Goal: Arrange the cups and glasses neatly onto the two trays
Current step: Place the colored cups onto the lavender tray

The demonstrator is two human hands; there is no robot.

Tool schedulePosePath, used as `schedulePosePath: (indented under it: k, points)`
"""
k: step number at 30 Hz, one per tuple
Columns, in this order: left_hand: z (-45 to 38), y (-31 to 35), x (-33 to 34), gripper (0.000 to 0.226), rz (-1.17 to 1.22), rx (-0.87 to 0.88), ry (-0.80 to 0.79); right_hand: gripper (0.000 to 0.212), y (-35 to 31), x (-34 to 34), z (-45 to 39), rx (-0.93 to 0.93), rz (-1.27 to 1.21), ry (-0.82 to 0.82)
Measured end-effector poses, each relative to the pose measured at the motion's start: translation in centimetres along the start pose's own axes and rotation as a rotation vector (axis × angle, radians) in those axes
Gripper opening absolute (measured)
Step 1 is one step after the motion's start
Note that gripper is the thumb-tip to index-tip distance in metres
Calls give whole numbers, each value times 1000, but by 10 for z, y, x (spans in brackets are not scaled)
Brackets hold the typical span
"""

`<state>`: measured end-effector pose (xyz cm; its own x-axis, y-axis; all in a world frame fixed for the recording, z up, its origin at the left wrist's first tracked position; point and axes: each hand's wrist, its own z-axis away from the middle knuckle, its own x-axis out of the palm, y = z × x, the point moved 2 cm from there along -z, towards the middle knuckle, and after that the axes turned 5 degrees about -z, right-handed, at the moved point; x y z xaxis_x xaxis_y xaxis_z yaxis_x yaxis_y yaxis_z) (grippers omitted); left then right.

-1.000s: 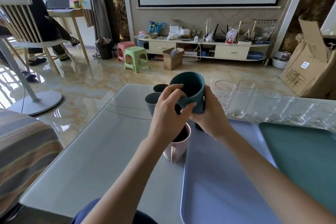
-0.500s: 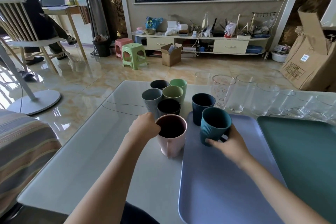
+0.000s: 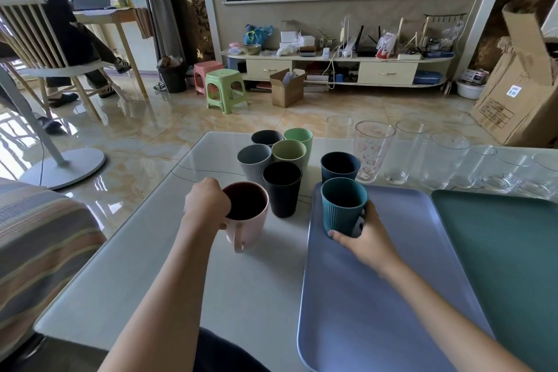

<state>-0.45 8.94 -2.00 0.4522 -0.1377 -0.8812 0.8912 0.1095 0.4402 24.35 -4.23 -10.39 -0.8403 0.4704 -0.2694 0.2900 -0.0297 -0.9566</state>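
Observation:
A teal ribbed cup [image 3: 342,205] stands at the far left corner of the lavender tray [image 3: 377,296], and my right hand [image 3: 360,240] grips its base and handle. My left hand [image 3: 206,204] grips the rim of a pink mug [image 3: 249,214] on the table, left of the tray. A navy cup [image 3: 338,165] stands just behind the teal one. A black cup [image 3: 282,187], a grey cup [image 3: 253,160], two green cups [image 3: 290,152] and a dark cup [image 3: 266,137] cluster behind the mug. The green tray [image 3: 507,251] lies to the right.
Several clear glasses [image 3: 404,154] line the table's far edge behind the trays, one with a cartoon print [image 3: 373,151]. A striped sofa arm [image 3: 36,235] sits at the left. A person sits on a chair [image 3: 45,48] at the far left.
The teal cup came down from mid-air, held by both hands, onto the lavender tray with my right hand. My left hand moved over to the pink mug and took its rim.

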Motion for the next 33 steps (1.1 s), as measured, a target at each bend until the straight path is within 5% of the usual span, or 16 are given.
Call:
schedulePosePath:
  k: [3, 6, 10, 15, 18, 22, 27, 33]
  points:
    - [-4, -6, -3, 17, 72, -34, 23, 95, -10, -6, 12, -122, 181, 123]
    - [-6, -10, -6, 14, 103, -54, 48, 75, -33, -6, 19, -447, 399, 211]
    - [-6, -8, -8, 23, 58, -39, 78, 54, -67, 25, -7, -699, 578, 77]
    - [6, 13, -10, 51, -58, 174, 280, 43, -92, 81, -45, -536, 1037, -278]
    - [6, 25, -2, 56, -75, 357, 285, 17, -89, 93, -48, -503, 1173, -266]
    - [10, 38, 5, 52, -135, 607, 211, 24, -87, 84, -40, -573, 1063, -198]
    - [26, 50, 8, 62, -186, 915, 103, 19, -102, 48, -18, -632, 570, -216]
    - [63, 63, 8, 52, 199, 1073, -138, 23, -102, -9, 21, -604, 382, -359]
